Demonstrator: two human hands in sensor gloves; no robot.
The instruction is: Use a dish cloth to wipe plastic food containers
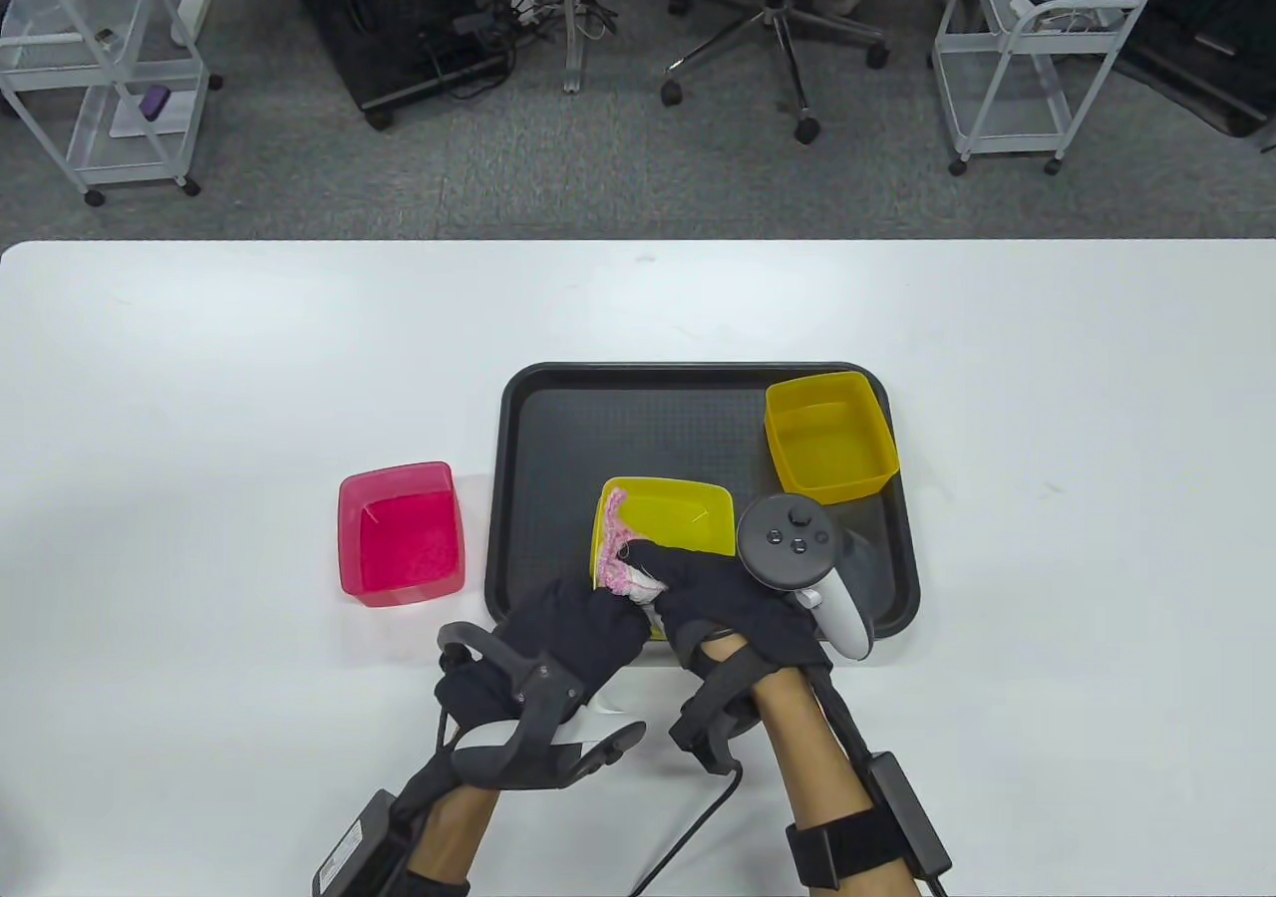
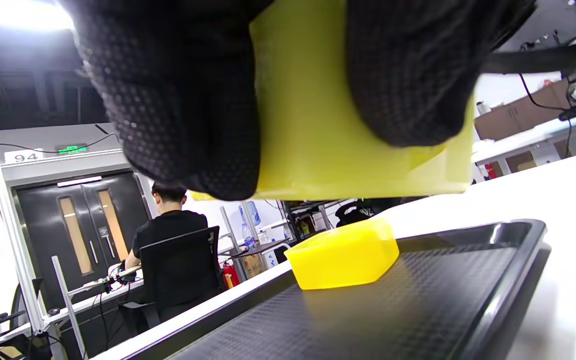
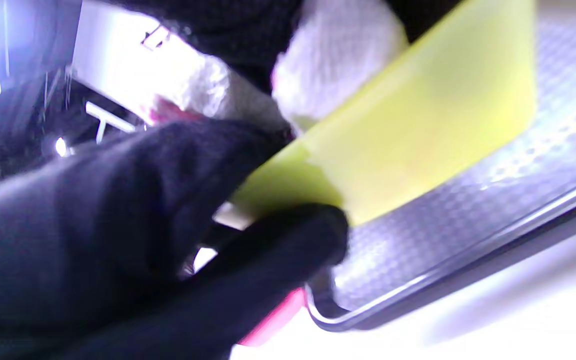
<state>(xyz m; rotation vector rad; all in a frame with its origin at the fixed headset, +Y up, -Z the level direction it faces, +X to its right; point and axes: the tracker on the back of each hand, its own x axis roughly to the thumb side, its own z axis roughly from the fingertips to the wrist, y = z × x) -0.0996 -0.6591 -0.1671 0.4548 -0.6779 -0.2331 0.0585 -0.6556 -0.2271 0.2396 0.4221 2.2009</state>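
I see a white table (image 1: 199, 359). On it lies a black tray (image 1: 638, 419), near the front edge at the middle. A pink container (image 1: 401, 532) stands directly on the tabletop, just beside the tray's left side.

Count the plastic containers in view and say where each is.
3: a pink container on the table left of the tray, a yellow one in the tray's far right corner, another yellow one held over its near edge.

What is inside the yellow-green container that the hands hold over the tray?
A pink and white dish cloth lies inside the yellow-green container, along its left wall, pressed by the right hand. The near part of the inside is covered by both hands.
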